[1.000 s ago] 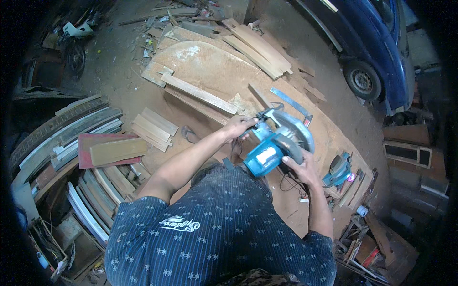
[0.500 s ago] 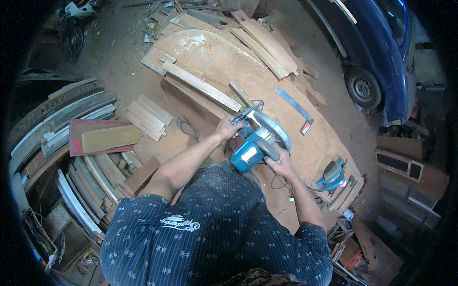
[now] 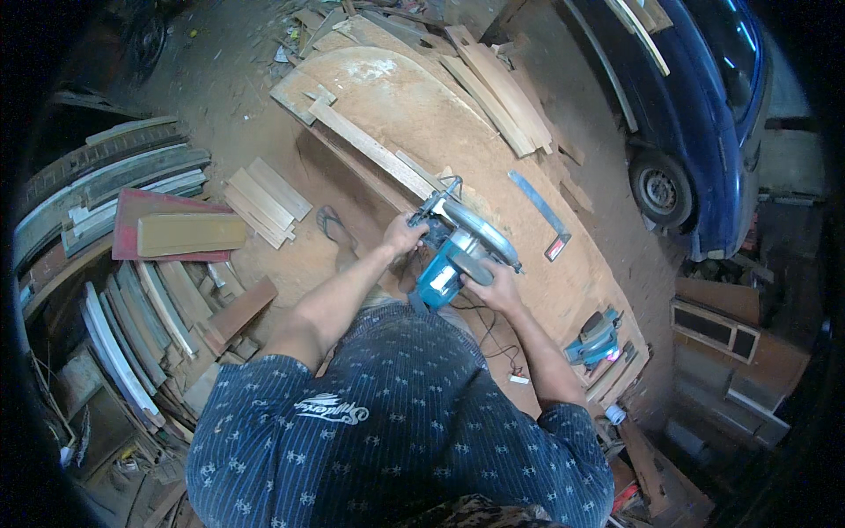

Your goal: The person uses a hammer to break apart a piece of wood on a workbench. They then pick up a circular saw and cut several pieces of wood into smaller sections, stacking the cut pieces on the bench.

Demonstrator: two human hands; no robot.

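Both my hands are on a teal circular saw [image 3: 440, 280] with a silver blade guard. My left hand [image 3: 405, 234] closes around its front grip, near the base plate. My right hand [image 3: 493, 289] is wrapped around the dark rear handle. The saw is at the near edge of a wooden worktop [image 3: 414, 106], by the near end of a long pale plank [image 3: 365, 145]. A short wood strip [image 3: 415, 165] lies beside that plank. The saw body hides the blade and where it meets the wood.
A metal try square [image 3: 539, 216] and a teal power planer [image 3: 595, 339] rest on the worktop. Boards [image 3: 497, 97] lie at its far side. Stacked timber [image 3: 141, 308] is at left, a blue car [image 3: 687, 141] at right. A cord [image 3: 502, 345] hangs below the saw.
The saw has shifted slightly left with both hands still gripping it. The short strip now appears closer alongside the plank. The whole view has turned a little, and more cord shows.
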